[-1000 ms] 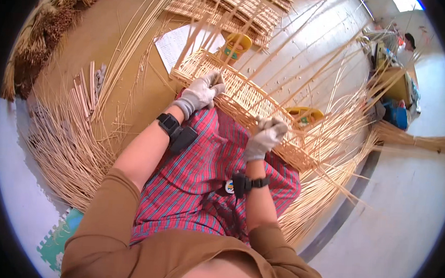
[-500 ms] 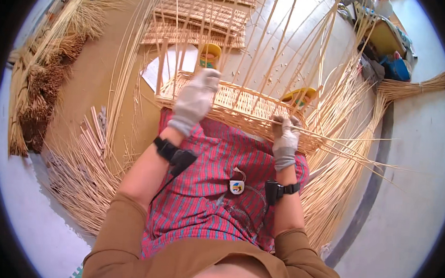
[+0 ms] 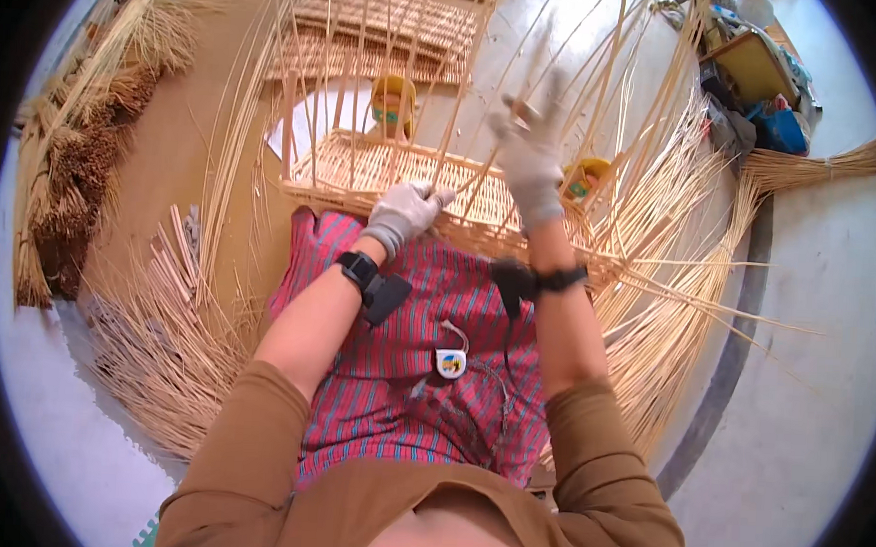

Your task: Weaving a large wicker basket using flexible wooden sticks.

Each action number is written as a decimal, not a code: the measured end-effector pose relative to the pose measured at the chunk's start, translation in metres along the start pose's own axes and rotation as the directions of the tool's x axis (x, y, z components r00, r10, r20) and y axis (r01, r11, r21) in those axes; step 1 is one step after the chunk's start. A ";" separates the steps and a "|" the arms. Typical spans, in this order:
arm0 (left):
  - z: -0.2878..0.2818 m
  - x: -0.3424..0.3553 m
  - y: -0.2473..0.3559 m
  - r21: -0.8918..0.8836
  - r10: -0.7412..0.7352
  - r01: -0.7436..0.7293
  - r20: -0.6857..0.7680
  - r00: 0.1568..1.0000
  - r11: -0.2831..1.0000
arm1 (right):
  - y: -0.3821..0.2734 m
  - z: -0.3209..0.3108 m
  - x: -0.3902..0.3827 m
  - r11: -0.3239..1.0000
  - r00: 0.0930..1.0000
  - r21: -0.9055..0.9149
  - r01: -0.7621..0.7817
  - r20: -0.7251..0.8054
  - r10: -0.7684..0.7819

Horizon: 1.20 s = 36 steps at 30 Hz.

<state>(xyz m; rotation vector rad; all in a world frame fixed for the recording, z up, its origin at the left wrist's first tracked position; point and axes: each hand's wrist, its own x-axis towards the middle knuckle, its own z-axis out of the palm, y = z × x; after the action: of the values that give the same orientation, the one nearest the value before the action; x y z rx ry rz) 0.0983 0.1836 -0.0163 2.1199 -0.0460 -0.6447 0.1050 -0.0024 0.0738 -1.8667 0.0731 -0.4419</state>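
A shallow rectangular wicker basket (image 3: 480, 199), partly woven with tall upright stakes, lies across the front of my lap. My left hand (image 3: 408, 214), in a pale work glove, is closed on its near wall left of the middle. My right hand (image 3: 531, 165), gloved too, is raised over the basket's right part among the stakes. Its fingers are spread and smeared by motion, and nothing shows in them. Loose weaving strands (image 3: 691, 299) trail off the basket's right end. Two yellow containers (image 3: 394, 100) stand behind the basket, the right one partly hidden by my hand and the stakes.
A red plaid cloth (image 3: 408, 292) covers my lap, with a small white tape measure (image 3: 451, 363) on it. Bundles of thin canes (image 3: 165, 359) lie at both sides. Woven panels (image 3: 370, 41) are stacked beyond the basket. A blue container (image 3: 781, 130) stands far right.
My left hand has come down from above the basket onto its near wall. My right hand has let go of the right end and risen over the stakes. The basket has shifted slightly left.
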 end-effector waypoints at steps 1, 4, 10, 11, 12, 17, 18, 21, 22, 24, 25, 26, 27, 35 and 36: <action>-0.001 -0.003 -0.001 -0.108 0.010 -0.006 0.044 0.999 0.994 | 0.012 -0.017 -0.029 0.986 0.991 0.168 0.020 -0.136 0.003; 0.001 -0.005 0.001 -0.046 0.120 -0.119 0.014 0.993 0.992 | 0.067 -0.047 -0.109 0.964 0.918 0.258 0.064 -0.394 0.045; 0.035 -0.003 0.024 -0.437 -0.141 0.106 -0.048 0.989 0.893 | 0.086 -0.043 -0.148 0.915 0.867 0.361 -0.180 -0.381 0.321; 0.035 -0.003 0.029 -0.447 -0.120 0.063 -0.099 0.988 0.892 | 0.078 -0.043 -0.142 0.894 0.875 0.396 -0.208 -0.332 0.351; 0.034 -0.007 0.032 -0.463 -0.113 0.040 -0.131 0.985 0.885 | 0.071 -0.052 -0.134 0.889 0.859 0.360 -0.282 -0.318 0.402; 0.019 -0.031 0.052 -0.060 0.233 -0.324 -0.573 0.786 0.944 | 0.082 -0.140 -0.124 0.844 0.784 0.530 -0.077 -0.491 0.380; 0.026 -0.033 0.058 0.112 0.429 -0.433 -0.483 0.763 0.895 | 0.091 -0.151 -0.136 0.801 0.759 0.563 -0.204 -0.426 0.493; 0.060 -0.022 0.072 0.311 0.263 -0.270 0.063 0.963 0.911 | 0.099 -0.175 -0.146 0.724 0.719 0.524 -0.449 -0.269 0.640; 0.068 -0.015 0.075 0.340 0.176 -0.249 0.231 0.957 0.907 | 0.094 -0.171 -0.140 0.742 0.735 0.521 -0.422 -0.282 0.616; 0.084 -0.007 0.071 0.137 0.062 -0.099 0.247 0.967 0.986 | 0.070 -0.151 -0.097 0.978 0.920 0.139 -0.154 -0.342 0.194; 0.088 -0.007 0.065 0.026 -0.029 0.023 0.271 0.962 0.999 | 0.056 -0.141 -0.069 0.914 0.943 -0.359 0.188 -0.194 -0.270; 0.093 -0.005 0.064 0.098 0.071 -0.087 0.155 0.985 0.991 | 0.042 -0.125 -0.036 0.589 0.819 -0.696 0.412 -0.001 -0.574; 0.093 -0.005 0.060 0.060 0.083 -0.090 0.102 0.991 0.994 | 0.032 -0.103 0.000 0.666 0.860 -0.605 0.436 0.063 -0.507; 0.082 -0.005 0.065 -0.031 0.025 -0.021 0.109 0.994 0.999 | 0.101 -0.171 -0.089 0.963 0.959 0.158 -0.217 -0.152 0.240; 0.082 -0.002 0.069 0.002 0.117 -0.118 0.082 0.990 0.993 | 0.112 -0.178 -0.108 0.918 0.920 0.264 -0.297 -0.178 0.349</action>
<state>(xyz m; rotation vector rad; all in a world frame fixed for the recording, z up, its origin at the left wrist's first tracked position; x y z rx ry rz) 0.0728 0.0810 0.0002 2.0799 -0.2170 -0.6611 -0.0366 -0.1723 -0.0100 -1.5313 0.4595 -0.4051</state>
